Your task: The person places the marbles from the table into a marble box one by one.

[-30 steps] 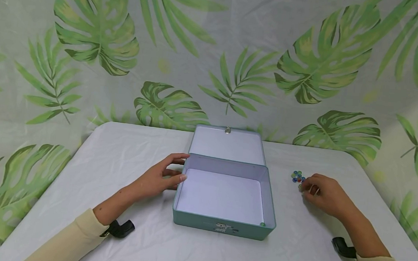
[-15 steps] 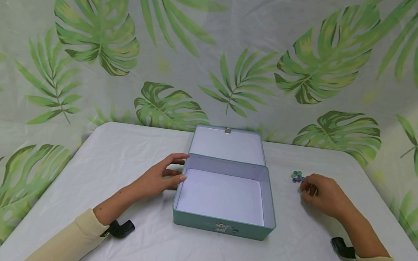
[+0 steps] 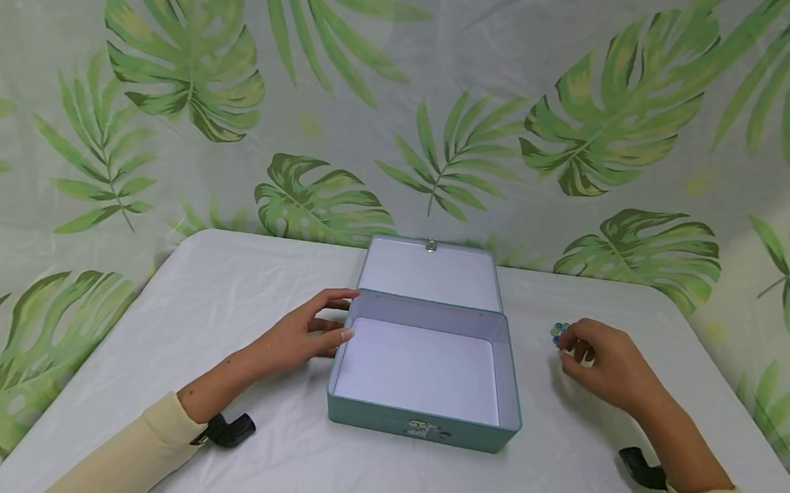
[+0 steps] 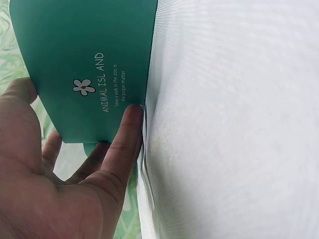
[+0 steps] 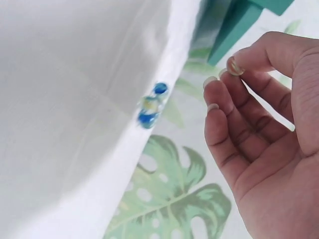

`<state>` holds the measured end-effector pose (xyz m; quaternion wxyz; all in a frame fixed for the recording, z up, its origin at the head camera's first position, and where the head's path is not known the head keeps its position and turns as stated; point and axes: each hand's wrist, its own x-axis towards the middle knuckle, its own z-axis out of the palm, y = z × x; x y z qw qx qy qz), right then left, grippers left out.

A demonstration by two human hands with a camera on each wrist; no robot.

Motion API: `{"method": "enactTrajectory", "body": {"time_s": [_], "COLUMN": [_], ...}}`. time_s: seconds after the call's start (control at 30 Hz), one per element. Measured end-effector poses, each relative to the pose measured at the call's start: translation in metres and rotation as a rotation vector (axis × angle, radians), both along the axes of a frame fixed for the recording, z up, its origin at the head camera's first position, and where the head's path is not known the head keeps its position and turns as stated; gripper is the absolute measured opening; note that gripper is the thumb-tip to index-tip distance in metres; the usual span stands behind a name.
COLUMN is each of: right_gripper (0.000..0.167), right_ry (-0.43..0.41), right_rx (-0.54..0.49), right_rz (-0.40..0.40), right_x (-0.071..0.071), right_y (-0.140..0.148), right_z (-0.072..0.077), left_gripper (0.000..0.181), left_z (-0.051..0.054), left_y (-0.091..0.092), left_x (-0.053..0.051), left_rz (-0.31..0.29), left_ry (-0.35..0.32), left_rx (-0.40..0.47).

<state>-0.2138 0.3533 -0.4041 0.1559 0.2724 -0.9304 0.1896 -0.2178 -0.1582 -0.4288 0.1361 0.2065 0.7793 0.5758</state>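
Shifted slightly leftward with the right hand (image 3: 600, 363), pinching a marble (image 5: 235, 66) to the right of the box (image 3: 420, 368) — keep that fingertip grip snug, brace with the left hand (image 3: 297, 339), fingers spread.

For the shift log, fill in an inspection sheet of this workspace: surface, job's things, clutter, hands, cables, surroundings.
Surface: white cloth, lightly wrinkled.
Job's things: teal box with its lid open at the far side; loose marbles on the cloth to its right; one held marble.
Clutter: nothing seen.
Hands: left hand touches the box's left side; right hand pinches the held marble near the others.
Cables: nothing seen.
Surroundings: leaf-print backdrop behind; black devices on both wrists.
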Motion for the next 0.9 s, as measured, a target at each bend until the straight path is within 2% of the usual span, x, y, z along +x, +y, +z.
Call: {"method": "enactTrajectory", "body": {"time_s": [0.27, 0.77, 0.9], "right_gripper": [0.029, 0.036, 0.036], "right_ry": [0.068, 0.164, 0.163], "right_rx": [-0.042, -0.227, -0.252], "right_rz": [0.041, 0.188, 0.211], "right_x": [0.005, 0.015, 0.020], "right_y": [-0.019, -0.054, -0.063], "right_z": [0.006, 0.011, 0.012], "left_gripper": [0.065, 0.065, 0.065], "left_z": [0.001, 0.001, 0.001], "left_y": [0.000, 0.000, 0.000], "left_x": [0.000, 0.001, 0.001], "left_rz": [-0.001, 0.000, -0.002], "left_ry": [0.003, -0.001, -0.001], "left_rx": [0.001, 0.006, 0.010]}}
